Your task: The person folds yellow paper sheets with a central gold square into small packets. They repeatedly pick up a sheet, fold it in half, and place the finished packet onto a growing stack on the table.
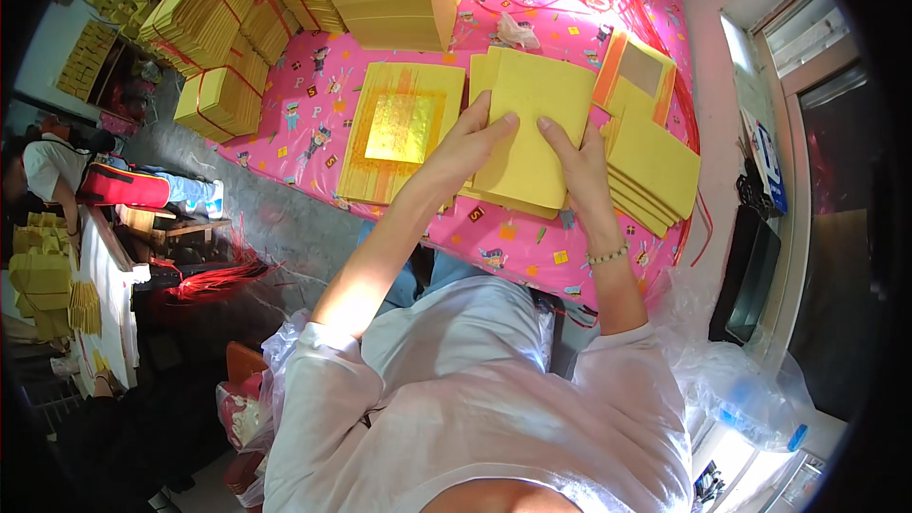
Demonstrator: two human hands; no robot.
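Both my hands grip a stack of yellow paper sheets [540, 100] over the pink patterned tablecloth [304, 85]. My left hand [473, 141] closes on the stack's left edge, thumb lying on the top sheet. At the opposite edge, my right hand [581, 163] pinches it with the thumb on top and the fingers underneath, mostly hidden. Just left of the stack lies a yellow paper pile [359, 157] topped by a shiny gold square [404, 128]. Several fanned yellow sheets [655, 166] lie to the right of my right hand.
Tied yellow paper bundles [223, 100] and a tall yellow stack [389, 0] stand at the back left. Red strings [655, 38] run down the table's right side, near an orange-bordered sheet [632, 81]. At left, another person [57, 171] is beside a white table [104, 275].
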